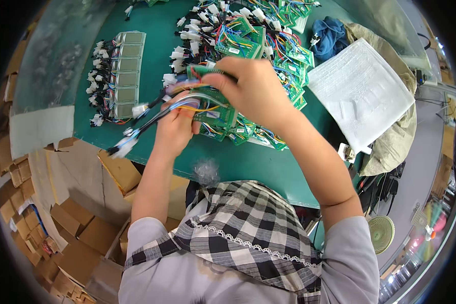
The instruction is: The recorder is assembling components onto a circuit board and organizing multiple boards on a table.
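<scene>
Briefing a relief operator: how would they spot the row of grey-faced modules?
Find the green table; its left part carries a row of modules, with white connectors along their left side. Grey rectangular faces set them apart from the jumbled green boards.

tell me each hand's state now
Left hand: closed on a green rectangular circuit board with multicoloured wires.
Right hand: closed on a green board's edge; whether the same one, unclear.

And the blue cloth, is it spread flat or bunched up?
Bunched up: the blue cloth lies in a crumpled heap with deep folds.
</scene>
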The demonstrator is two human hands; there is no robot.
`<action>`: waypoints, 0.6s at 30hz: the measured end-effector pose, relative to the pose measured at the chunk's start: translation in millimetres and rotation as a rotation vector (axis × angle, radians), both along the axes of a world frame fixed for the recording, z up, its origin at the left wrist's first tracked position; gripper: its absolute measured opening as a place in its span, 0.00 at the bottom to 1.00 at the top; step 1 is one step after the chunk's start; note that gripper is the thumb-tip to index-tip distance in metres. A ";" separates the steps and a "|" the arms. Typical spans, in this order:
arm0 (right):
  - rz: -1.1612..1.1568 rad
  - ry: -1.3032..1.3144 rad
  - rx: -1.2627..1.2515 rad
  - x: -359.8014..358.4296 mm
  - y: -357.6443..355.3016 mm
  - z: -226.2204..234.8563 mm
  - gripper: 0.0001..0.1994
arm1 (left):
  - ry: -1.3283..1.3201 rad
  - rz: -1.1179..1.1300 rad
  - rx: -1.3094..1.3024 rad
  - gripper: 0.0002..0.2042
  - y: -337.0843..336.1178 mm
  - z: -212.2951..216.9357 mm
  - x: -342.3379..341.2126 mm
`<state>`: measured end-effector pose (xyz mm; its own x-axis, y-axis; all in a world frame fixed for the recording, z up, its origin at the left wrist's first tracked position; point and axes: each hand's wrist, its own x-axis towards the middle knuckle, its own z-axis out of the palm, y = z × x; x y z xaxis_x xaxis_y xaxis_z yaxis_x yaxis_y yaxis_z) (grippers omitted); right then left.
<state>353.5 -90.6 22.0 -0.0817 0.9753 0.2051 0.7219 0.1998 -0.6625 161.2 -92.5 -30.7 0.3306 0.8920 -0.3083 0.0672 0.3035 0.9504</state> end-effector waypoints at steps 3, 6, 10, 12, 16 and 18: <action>-0.138 -0.157 0.329 2.3 5.2 -21.0 0.15 | -0.027 0.047 -0.139 0.11 15.0 7.8 18.7; -0.285 -0.376 0.145 23.3 26.6 -8.6 0.15 | 0.148 -0.016 -0.043 0.09 39.5 -32.7 23.9; -0.311 -0.554 0.404 7.8 27.7 -37.4 0.24 | -0.089 -0.030 -0.164 0.13 61.6 -34.9 63.7; -0.280 -0.623 0.254 3.7 24.1 -64.0 0.31 | -0.151 -0.143 -0.260 0.16 58.1 -26.9 41.5; -0.261 -0.598 0.266 10.8 16.1 -71.9 0.32 | 0.782 0.313 0.567 0.18 92.0 -48.8 -68.8; -0.245 -0.609 0.288 4.6 17.0 -67.6 0.32 | 1.474 0.320 0.708 0.36 121.4 -90.3 -130.6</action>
<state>358.1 -73.6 -45.6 -0.0486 0.8943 0.4447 0.9932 0.0903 -0.0730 30.6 29.0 -121.0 -0.0687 0.9519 0.2987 0.9957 0.0469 0.0795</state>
